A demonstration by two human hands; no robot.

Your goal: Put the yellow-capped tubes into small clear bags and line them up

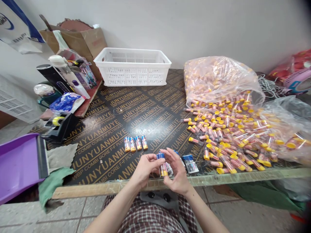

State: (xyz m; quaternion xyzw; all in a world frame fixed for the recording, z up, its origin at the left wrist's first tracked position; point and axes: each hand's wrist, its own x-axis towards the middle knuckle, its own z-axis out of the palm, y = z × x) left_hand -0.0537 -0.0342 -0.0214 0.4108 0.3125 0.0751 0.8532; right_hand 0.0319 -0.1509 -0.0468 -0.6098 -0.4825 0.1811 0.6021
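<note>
Well, the blue-topped tube (161, 164) is over the table's (97, 142) near edge, pinched at its side by my left hand (147, 168), while my right hand (178, 174) grasps it lightly near both ends, probably to keep it from turning. Just beyond, four similar tubes (135, 143) line up side by side, perhaps for easy counting. Farther right, the yellow-capped tubes (221, 136) heap at the plastic bag's (216, 74) mouth, likely for easy reach, with the white basket (133, 66) set back by the wall, seemingly to free working room.
</note>
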